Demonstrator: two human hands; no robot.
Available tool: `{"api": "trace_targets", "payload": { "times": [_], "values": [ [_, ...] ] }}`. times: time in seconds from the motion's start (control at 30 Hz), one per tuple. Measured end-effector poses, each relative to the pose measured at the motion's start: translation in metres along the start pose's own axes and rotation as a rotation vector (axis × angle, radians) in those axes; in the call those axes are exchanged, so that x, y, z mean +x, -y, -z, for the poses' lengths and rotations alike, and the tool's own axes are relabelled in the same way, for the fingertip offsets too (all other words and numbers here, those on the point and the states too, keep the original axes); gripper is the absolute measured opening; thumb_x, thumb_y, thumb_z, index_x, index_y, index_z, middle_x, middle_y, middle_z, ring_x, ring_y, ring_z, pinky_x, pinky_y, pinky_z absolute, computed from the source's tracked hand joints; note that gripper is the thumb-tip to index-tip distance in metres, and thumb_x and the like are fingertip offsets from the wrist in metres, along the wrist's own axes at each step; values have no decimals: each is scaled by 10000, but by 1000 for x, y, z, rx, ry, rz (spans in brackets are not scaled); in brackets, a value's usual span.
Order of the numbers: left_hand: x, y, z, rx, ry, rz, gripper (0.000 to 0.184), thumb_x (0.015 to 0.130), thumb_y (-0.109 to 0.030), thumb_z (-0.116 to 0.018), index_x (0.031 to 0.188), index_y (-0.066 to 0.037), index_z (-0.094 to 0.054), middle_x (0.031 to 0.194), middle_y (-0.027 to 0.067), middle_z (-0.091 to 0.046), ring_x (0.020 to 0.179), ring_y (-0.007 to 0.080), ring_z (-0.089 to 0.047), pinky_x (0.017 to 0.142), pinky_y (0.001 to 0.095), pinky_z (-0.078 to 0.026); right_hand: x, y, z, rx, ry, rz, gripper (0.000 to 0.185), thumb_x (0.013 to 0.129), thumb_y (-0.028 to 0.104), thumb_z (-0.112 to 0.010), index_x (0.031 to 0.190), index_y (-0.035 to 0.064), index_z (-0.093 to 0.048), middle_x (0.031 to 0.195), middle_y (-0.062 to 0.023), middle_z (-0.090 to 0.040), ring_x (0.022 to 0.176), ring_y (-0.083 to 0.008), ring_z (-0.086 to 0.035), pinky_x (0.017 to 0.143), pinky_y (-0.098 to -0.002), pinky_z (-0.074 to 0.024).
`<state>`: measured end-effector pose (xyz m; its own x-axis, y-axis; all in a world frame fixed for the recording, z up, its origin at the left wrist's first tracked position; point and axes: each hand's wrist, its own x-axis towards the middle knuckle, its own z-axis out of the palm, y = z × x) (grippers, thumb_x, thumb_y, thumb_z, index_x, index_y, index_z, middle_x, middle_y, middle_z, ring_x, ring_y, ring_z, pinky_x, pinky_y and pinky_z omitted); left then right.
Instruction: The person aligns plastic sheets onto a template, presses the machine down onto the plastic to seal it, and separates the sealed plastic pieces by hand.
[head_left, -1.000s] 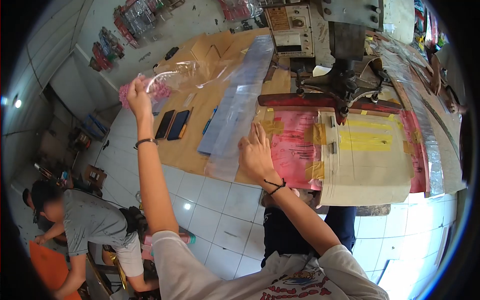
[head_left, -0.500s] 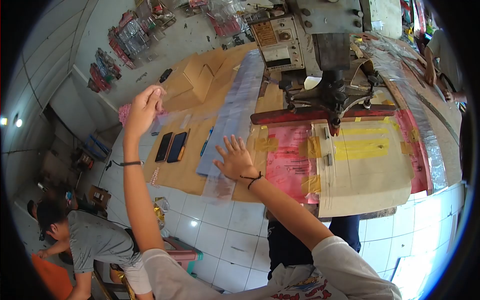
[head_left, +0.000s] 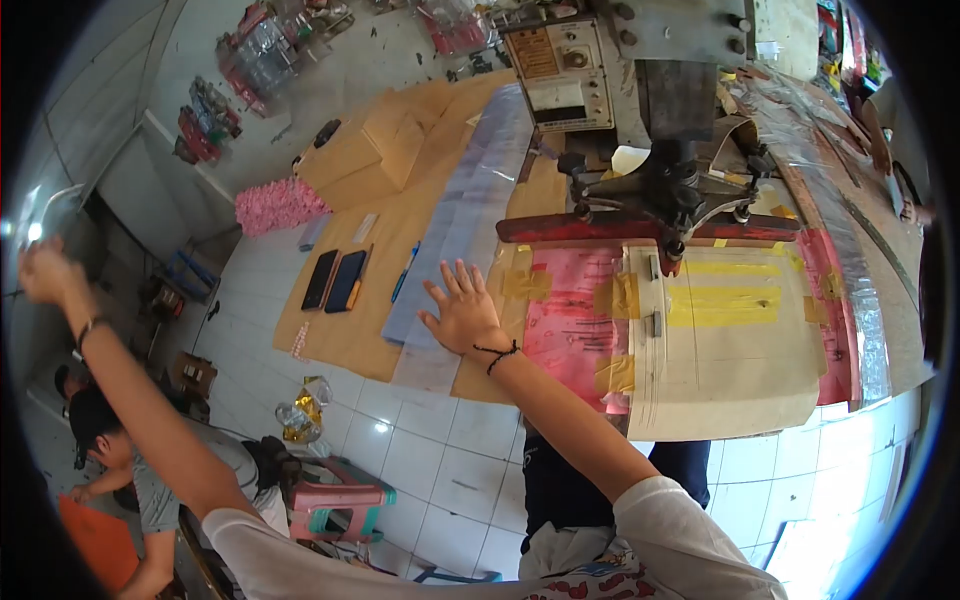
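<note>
My left hand (head_left: 52, 272) is raised at the far left, away from the table. Its fingers are closed and blurred; a pale curved streak shows just above it, and what it holds cannot be made out. My right hand (head_left: 464, 312) lies flat with fingers spread on the stack of clear bluish plastic sheets (head_left: 465, 190). Right of this hand, a pink sheet (head_left: 575, 310) with yellow tape lies beside a beige board (head_left: 740, 360) under the press head (head_left: 678, 190).
Two phones (head_left: 344, 280) and a blue pen (head_left: 404, 272) lie on the brown tabletop. Behind them are a pink bundle (head_left: 280, 206) and a cardboard box (head_left: 372, 150). A person (head_left: 150, 470) bends at lower left, near a stool (head_left: 340, 500). Another person's arm shows at far right.
My left hand has swung from above the table's left side out to the far left, uncovering the pink bundle. My right hand has shifted left onto the plastic sheets, its fingers now spread.
</note>
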<state>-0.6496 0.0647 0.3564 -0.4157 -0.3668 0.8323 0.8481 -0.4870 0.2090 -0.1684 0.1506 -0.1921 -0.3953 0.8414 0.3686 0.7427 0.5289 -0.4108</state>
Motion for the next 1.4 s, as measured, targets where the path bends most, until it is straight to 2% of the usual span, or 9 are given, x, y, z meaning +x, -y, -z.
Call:
{"api": "trace_targets", "payload": {
  "times": [0.37,0.47,0.5,0.6,0.63,0.7,0.77,1.2,1.4],
  "values": [
    [10,-244,263,-210,-196,-139,335,1112,-343,-435,1031,-62,-597,713,47,-584,741,200,-575,784,405,-522,1,-1,-1,-16,-4,-2,633,1029,557,-411,1526,171,-476,1649,-207,-303,1544,-398,-225,1266,-523,-124],
    [93,-207,392,-590,476,39,255,1115,-325,-440,1110,-113,-580,711,39,-448,694,176,-442,764,405,-475,2,-1,-1,-29,-3,-1,633,1030,559,-408,1530,176,-471,1650,-206,-301,1544,-398,-224,1268,-524,-122],
    [39,-256,353,-473,217,-2,272,1120,-312,-434,1042,-85,-561,744,28,-374,661,185,-316,725,402,-416,1,-1,-2,-37,-6,0,632,1030,559,-407,1530,178,-470,1649,-206,-301,1544,-398,-224,1268,-525,-121],
    [78,-251,413,852,376,-986,287,1126,-304,-411,1137,-60,-562,800,32,-417,670,184,-328,732,390,-408,2,-1,-2,-52,5,3,631,1031,564,-399,1531,185,-469,1649,-205,-303,1545,-400,-222,1268,-529,-127],
    [74,-256,427,851,292,-885,283,1125,-304,-412,1141,-62,-560,806,33,-418,675,185,-331,734,391,-409,3,-2,-2,-47,3,5,631,1031,565,-399,1531,187,-469,1648,-204,-305,1544,-401,-225,1268,-530,-129],
    [49,-267,436,525,122,-442,277,1124,-303,-415,1149,-65,-555,818,36,-419,685,187,-336,738,393,-412,2,-2,-1,-40,2,4,631,1030,569,-399,1529,190,-470,1647,-204,-308,1541,-404,-230,1267,-533,-134],
    [27,-277,443,457,46,-300,271,1123,-302,-417,1157,-69,-551,830,38,-421,695,189,-341,743,394,-414,3,-2,0,-45,10,5,632,1028,572,-399,1528,191,-471,1646,-205,-309,1540,-406,-233,1266,-534,-137],
    [-114,-286,500,608,-1,66,244,1117,-297,-433,1208,-90,-524,907,51,-432,761,201,-374,773,405,-430,5,-1,1,-29,50,-16,627,1026,553,-409,1529,184,-470,1657,-195,-291,1551,-397,-201,1266,-531,-113],
    [-184,-277,510,654,54,264,238,1114,-295,-441,1232,-100,-512,943,58,-437,792,207,-389,786,410,-438,5,-4,-4,-38,-22,4,615,1019,562,-423,1496,183,-504,1623,-223,-342,1527,-420,-258,1261,-540,-154]
  ]
}}
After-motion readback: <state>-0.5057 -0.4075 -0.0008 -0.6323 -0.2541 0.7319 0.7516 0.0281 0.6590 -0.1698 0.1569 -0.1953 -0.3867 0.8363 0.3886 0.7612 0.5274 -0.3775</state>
